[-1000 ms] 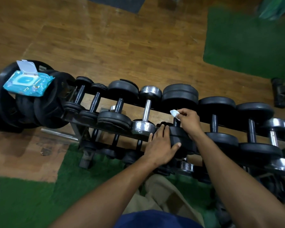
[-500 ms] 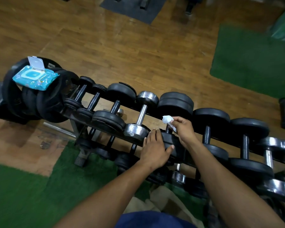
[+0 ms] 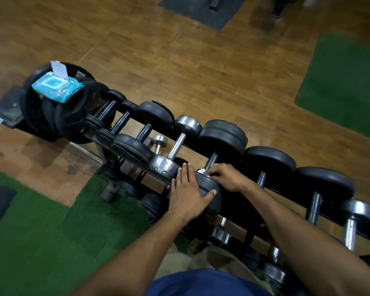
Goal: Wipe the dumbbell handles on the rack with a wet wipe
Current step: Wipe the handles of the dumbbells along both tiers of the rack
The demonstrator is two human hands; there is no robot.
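Note:
A row of black and chrome dumbbells lies across the rack (image 3: 137,167), running from upper left to lower right. My left hand (image 3: 187,193) rests flat with fingers spread on the near head of a large black dumbbell (image 3: 222,135). My right hand (image 3: 224,177) is closed around the near end of that dumbbell's handle (image 3: 212,160), pressing a white wet wipe (image 3: 201,171) against it. Only a small corner of the wipe shows under the fingers.
An open blue pack of wet wipes (image 3: 57,87) lies on stacked black weight plates (image 3: 73,116) at the rack's left end. A lower tier of smaller dumbbells (image 3: 221,233) sits beneath. Green turf (image 3: 62,231) and wooden floor surround the rack.
My right hand has slid with the wipe down the handle toward the near head. My left hand has stayed on that head. The camera has shifted.

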